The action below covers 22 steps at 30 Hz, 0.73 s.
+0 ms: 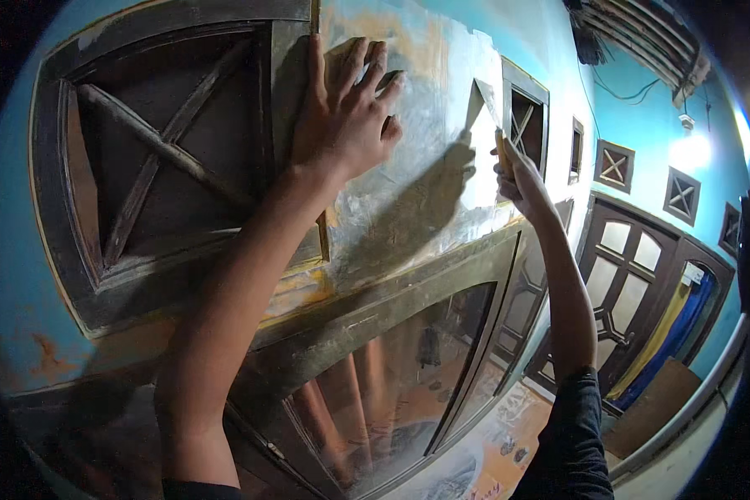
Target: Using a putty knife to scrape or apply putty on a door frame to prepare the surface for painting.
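My left hand lies with fingers spread against the patchy grey-and-tan wall, right beside the dark wooden vent frame with its crossed bars. Farther right, my right hand is wrapped round the handle of a putty knife. Its thin, wide blade points up at a bright white stretch of wall, near a smaller crossed vent. Whether the blade edge touches the surface I cannot tell. Shadows of the hand and knife fall on the wall to their left.
Below my hands runs a wooden window with reflecting glass. Double doors with glass panes stand at the right, under a lit bulb. A plastic sheet covers part of the tiled floor.
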### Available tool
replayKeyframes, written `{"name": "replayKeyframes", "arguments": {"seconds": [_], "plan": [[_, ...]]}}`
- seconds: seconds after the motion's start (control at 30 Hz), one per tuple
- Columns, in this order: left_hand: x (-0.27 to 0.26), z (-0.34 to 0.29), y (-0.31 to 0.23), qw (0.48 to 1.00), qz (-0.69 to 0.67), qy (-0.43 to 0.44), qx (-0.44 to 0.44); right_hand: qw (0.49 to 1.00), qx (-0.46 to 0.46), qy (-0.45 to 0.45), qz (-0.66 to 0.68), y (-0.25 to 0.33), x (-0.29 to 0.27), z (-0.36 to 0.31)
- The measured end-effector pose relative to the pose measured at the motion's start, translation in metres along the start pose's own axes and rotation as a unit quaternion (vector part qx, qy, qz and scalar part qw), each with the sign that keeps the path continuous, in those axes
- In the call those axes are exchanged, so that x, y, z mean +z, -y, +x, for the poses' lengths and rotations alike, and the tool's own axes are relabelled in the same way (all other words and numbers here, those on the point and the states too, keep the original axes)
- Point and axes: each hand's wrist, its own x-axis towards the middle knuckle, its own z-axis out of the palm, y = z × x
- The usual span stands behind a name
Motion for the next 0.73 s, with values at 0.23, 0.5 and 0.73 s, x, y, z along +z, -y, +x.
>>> {"name": "replayKeyframes", "arguments": {"seconds": [0.23, 0.5, 0.73], "plan": [[0.007, -0.004, -0.001, 1.0, -0.023, -0.005, -0.01, 0.996, 0.084, 0.019, -0.025, -0.1, -0.003, -0.09], [0.003, 0.002, -0.004, 1.0, -0.006, -0.002, -0.004, 0.998, 0.041, -0.01, -0.034, -0.114, -0.003, -0.095], [0.0, 0.001, -0.003, 1.0, 0.007, 0.013, -0.008, 1.0, 0.019, 0.011, 0.005, -0.027, 0.0, -0.018]]}}
